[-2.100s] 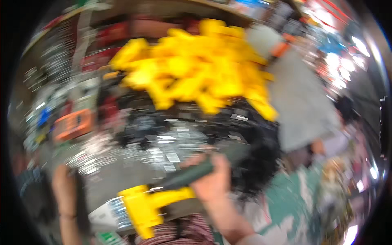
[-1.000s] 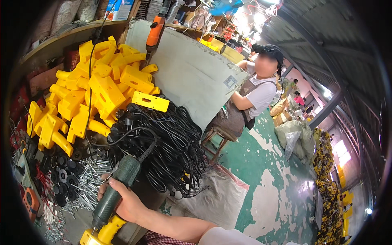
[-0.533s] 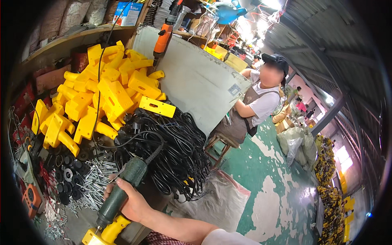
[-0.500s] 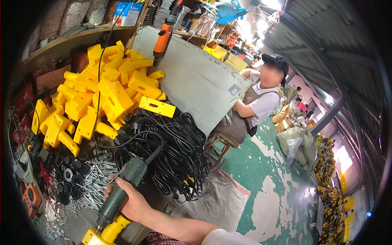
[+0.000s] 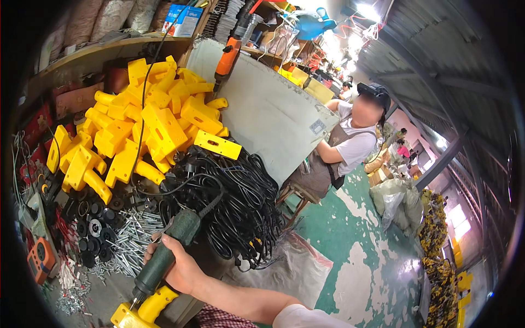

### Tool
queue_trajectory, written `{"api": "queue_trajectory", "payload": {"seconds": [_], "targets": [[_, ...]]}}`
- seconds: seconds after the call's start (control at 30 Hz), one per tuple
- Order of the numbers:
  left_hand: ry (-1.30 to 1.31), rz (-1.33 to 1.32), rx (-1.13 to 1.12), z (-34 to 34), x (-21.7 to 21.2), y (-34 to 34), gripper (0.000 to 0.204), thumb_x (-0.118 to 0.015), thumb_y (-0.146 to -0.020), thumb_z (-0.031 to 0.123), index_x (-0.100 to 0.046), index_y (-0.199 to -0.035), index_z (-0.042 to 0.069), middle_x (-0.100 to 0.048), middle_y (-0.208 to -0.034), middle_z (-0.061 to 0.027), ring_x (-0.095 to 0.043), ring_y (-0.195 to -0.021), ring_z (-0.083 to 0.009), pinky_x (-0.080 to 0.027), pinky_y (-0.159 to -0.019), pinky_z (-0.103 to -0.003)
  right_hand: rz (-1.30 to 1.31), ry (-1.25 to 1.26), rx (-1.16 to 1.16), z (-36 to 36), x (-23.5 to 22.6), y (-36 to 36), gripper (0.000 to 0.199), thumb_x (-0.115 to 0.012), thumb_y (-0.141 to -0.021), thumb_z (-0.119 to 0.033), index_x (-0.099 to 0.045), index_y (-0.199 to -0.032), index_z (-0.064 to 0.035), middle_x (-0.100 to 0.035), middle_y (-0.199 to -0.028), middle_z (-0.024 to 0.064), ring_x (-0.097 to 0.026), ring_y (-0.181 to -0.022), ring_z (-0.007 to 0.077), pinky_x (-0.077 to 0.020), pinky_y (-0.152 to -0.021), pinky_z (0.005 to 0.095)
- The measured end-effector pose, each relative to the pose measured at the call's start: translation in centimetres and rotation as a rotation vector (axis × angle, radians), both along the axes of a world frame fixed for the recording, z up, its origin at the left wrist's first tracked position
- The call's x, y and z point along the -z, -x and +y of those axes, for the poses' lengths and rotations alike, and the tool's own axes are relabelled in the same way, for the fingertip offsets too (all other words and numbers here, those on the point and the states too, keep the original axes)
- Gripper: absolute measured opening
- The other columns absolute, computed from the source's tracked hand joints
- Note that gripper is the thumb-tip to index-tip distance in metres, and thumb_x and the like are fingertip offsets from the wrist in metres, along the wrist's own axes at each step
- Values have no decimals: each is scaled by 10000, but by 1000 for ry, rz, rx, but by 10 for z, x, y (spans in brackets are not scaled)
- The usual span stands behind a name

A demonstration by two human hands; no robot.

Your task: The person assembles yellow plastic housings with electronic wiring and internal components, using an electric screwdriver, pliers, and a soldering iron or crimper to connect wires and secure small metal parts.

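Whole view: since the last picture, everything near the hand has slid a little to the right, maybe because the head turned.
Right hand (image 5: 183,269): wrapped around the dark green power tool (image 5: 167,257).
Left hand: out of sight, so I cannot tell what it is doing.
Yellow case (image 5: 157,306): at the bottom edge, below the tool's thin end; I cannot tell if they touch.
Slip: the tool could skid off if it leans, or if nothing keeps the case still.
Cord (image 5: 222,188): it loops over the yellow pile (image 5: 164,128), so a hard tug could snag it or knock cases down.
In the way: black cables (image 5: 240,191) heaped right behind the tool.
Also on the worktop (image 5: 112,292): silver screws (image 5: 136,235), black round parts (image 5: 85,244) and an orange meter (image 5: 41,257); a bump could scatter the screws.
Farther off: a grey board (image 5: 262,104), with a co-worker (image 5: 355,147) sitting beyond it.
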State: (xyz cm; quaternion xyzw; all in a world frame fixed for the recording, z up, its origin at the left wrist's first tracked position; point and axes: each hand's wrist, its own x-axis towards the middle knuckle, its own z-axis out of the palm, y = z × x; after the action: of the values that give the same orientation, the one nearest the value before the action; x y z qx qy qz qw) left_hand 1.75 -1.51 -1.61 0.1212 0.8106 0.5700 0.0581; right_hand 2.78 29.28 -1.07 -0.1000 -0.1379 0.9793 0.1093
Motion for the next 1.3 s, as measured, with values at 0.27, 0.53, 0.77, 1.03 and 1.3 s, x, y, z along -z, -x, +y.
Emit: {"api": "queue_trajectory", "payload": {"seconds": [0.27,0.53,0.77,1.03,1.3], "targets": [[327,429,100,2,-9,2,186,-608,-894,100,-601,-1046,-7,-601,-1035,-127,-562,-915,-259,-448,-820,-345,-19,-1,-10,-1,-1,-5,281,-535,-931,-276,-473,-1143,-102,-541,-904,78,-536,-904,218,-446,-878,387],[382,302,123,13,-21,-9,222,-540,-934,159,-586,-1063,-15,-617,-975,-198,-585,-892,-335,-461,-806,-376,-37,42,-5,0,0,-7,293,-529,-934,-281,-467,-1156,-100,-541,-896,78,-532,-906,221,-437,-890,387],[385,258,95,18,-27,-7,178,-553,-908,79,-577,-1054,-18,-620,-973,-201,-597,-878,-327,-467,-802,-365,24,18,-36,2,0,-6,303,-533,-934,-282,-457,-1165,-102,-545,-912,80,-531,-919,227,-434,-901,402],[362,259,121,21,-33,-1,155,-553,-873,4,-591,-1021,-25,-629,-950,-201,-596,-860,-322,-465,-803,-355,-10,13,-22,1,3,-4,312,-546,-925,-287,-461,-1159,-99,-546,-918,84,-525,-936,233,-432,-909,407],[390,243,96,21,-28,0,155,-563,-909,98,-599,-1014,-9,-635,-938,-199,-597,-836,-338,-472,-765,-363,-44,30,-11,1,-1,-6,314,-550,-919,-281,-459,-1156,-96,-540,-915,80,-517,-927,232,-422,-919,402]]}}
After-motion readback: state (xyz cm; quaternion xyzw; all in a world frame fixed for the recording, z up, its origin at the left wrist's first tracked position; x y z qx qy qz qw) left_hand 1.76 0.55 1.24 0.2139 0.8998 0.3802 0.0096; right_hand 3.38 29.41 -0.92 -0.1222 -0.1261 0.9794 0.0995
